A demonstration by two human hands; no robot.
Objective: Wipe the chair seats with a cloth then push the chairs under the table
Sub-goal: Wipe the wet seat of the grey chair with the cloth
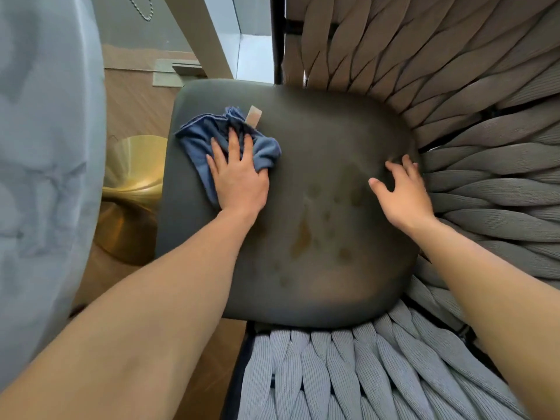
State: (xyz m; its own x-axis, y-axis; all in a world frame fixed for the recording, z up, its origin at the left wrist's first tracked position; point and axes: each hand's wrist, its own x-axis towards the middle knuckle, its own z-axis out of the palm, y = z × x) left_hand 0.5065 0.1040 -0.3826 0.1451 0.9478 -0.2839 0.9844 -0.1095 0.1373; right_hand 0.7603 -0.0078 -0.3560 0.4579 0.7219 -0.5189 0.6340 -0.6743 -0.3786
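I look straight down on a dark grey chair seat (318, 147) with brownish stains near its middle. A crumpled blue cloth (200, 134) with a pale tag lies on the seat's left part. My left hand (239, 180) presses flat on the cloth, fingers spread over it. My right hand (403, 192) rests at the seat's right edge with its fingers apart and nothing in it, touching the seat beside the woven backrest (485, 147).
Thick woven grey rope wraps around the chair on the right and in front (348, 374). A pale grey table top (45, 147) fills the left side. Its brass pedestal base (130, 201) stands on the wooden floor beside the seat. A window frame (209, 40) is at the top.
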